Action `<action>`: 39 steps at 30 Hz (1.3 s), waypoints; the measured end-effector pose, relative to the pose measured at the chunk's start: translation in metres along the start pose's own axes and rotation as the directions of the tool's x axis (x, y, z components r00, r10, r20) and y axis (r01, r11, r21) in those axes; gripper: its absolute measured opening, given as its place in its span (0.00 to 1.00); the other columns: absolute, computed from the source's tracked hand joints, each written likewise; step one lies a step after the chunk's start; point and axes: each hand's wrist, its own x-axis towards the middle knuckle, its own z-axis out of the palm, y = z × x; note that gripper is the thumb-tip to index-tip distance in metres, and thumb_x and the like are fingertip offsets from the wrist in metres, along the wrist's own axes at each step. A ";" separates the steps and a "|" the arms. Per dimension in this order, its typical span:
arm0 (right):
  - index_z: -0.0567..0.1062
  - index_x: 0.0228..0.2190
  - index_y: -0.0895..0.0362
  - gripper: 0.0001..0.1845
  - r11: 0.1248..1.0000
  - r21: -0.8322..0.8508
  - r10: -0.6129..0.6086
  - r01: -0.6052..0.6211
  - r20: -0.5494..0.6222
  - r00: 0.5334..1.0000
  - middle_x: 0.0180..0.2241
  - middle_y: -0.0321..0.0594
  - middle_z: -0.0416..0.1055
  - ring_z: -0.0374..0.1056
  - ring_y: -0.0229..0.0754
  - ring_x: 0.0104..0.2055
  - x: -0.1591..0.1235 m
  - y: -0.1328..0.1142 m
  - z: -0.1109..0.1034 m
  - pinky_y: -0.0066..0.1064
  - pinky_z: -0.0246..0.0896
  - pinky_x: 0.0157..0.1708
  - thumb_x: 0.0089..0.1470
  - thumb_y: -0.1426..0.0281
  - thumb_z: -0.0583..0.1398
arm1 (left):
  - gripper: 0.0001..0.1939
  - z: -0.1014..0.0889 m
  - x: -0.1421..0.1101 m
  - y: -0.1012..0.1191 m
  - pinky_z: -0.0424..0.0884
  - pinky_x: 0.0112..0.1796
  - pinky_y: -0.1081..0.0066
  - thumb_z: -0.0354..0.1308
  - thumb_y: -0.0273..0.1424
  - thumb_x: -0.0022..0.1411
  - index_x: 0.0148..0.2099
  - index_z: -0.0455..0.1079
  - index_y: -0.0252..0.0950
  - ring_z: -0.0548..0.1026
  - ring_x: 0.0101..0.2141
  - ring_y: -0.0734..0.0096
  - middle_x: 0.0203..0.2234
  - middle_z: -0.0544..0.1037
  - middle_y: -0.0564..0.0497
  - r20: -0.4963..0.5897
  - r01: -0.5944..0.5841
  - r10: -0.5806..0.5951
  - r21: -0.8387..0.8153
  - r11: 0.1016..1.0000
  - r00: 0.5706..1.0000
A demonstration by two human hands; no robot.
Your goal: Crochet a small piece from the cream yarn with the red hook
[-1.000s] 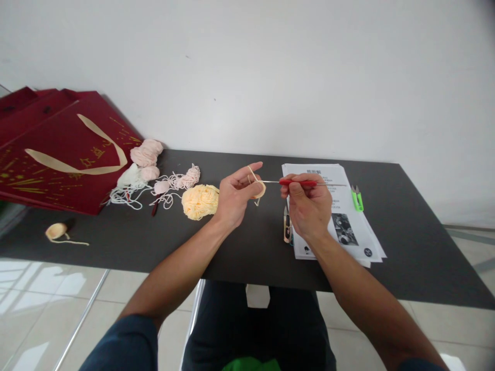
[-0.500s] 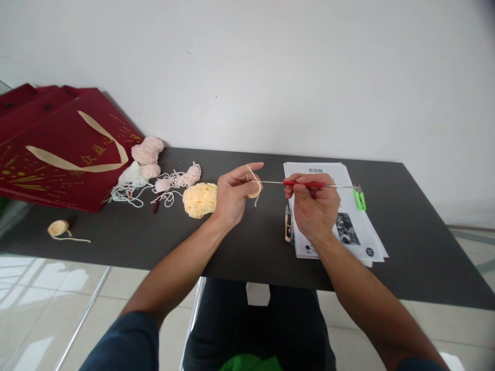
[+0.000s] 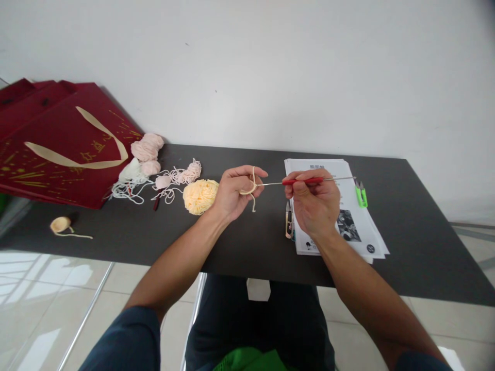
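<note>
My left hand [image 3: 234, 192] pinches a small piece of pale yellow crochet work [image 3: 248, 192], with a strand running over the raised index finger and a short tail hanging below. In my right hand [image 3: 315, 203] is a crochet hook [image 3: 303, 181] with a red grip and thin metal ends, held like a pen. The hook's left tip meets the yarn at my left fingertips; the exact loop is too small to make out. Just left of my left hand lies a yellow yarn ball [image 3: 200, 196], partly behind the wrist.
Printed sheets [image 3: 353, 242] lie under my right hand, with green thread snips [image 3: 361, 195] and beige-handled snips [image 3: 288, 220] at their sides. Pink yarn [image 3: 147, 147] and white yarn [image 3: 131, 171] sit by dark red paper bags [image 3: 65, 149]. A small cream crocheted piece [image 3: 60, 224] rests near the front-left edge.
The crochet piece and its strand have shifted slightly in my left fingers, and the tail hangs lower. The hook's right end has tilted up a little. The view has moved slightly.
</note>
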 end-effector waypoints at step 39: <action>0.78 0.36 0.51 0.10 0.897 0.246 0.401 -0.367 -0.106 0.910 0.35 0.33 0.83 0.77 0.35 0.33 -0.009 0.010 0.016 0.28 0.77 0.37 0.55 0.63 0.72 | 0.14 0.006 -0.005 -0.020 0.69 0.30 0.74 0.74 0.31 0.53 0.44 0.84 0.40 0.74 0.26 0.76 0.27 0.81 0.53 -0.139 -0.101 0.145 0.286 0.953 0.980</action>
